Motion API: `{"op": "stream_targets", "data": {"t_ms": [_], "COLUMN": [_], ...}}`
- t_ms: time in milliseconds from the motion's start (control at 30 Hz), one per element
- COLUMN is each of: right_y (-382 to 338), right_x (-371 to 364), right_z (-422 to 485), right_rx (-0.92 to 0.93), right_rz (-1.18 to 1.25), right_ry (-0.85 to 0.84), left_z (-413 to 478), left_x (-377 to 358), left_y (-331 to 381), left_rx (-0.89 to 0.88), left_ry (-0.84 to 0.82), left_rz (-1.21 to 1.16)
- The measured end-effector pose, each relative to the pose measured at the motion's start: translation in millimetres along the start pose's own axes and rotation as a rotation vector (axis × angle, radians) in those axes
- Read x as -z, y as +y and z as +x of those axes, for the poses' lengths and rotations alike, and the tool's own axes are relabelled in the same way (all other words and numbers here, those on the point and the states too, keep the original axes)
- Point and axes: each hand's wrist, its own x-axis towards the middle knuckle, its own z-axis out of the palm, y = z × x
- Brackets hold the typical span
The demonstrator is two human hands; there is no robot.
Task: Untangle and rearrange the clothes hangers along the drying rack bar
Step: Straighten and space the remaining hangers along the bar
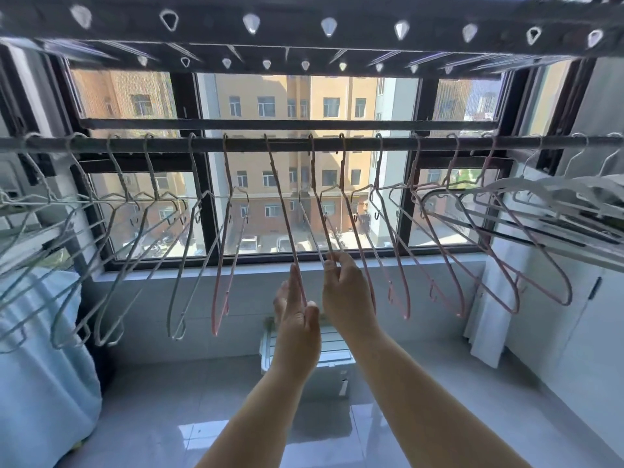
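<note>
Overhead, head view: drying rack bar runs 9 to 3 o'clock across window, hangers hooked all along it. Grey hangers toward 9, white hangers bunched at far 3. My left hand pinches lower end of pink hanger, thumb against straight fingers. Right hand, at its 2 o'clock, fingers curled round neighbouring hanger. Both hangers hooked near bar's middle.
</note>
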Motion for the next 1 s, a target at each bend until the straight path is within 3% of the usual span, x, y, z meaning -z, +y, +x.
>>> {"op": "stream_targets", "data": {"t_ms": [233,367,467,567,667,767,867,1000], "right_y": [-16.1,-25.7,-22.4,-14.1,-14.5,-15.7,-8.3,3.1], "right_x": [17.0,53.1,74.8,79.3,75.3,68.2,62.6,63.1], "right_z": [-14.5,-23.0,-14.1,-1.2,7.9,17.9,27.7,31.6], "right_rx": [0.025,0.167,0.175,0.110,0.021,-0.170,-0.280,-0.312], "right_rz": [-0.115,-0.060,-0.051,-0.124,-0.169,0.050,0.174,0.435], "right_ry": [-0.142,-0.002,0.044,-0.052,-0.188,-0.328,-0.352,-0.299], "left_z": [-3.3,-10.5,-13.3,-15.5,-19.6,-18.0,-18.5,-24.4], "left_x": [0.8,-0.5,-0.5,-3.7,-13.4,-28.6,-42.3,-54.8], "left_y": [-5.5,4.7,17.1,32.2,54.0,63.1,57.4,53.4], "left_rx": [-0.030,0.027,-0.020,-0.223,-0.337,-0.223,-0.103,-0.098], "left_ry": [0.075,0.136,0.313,0.494,0.396,0.184,0.092,0.111], "left_rz": [0.044,0.168,0.228,0.295,0.170,0.106,0.188,0.263]}}
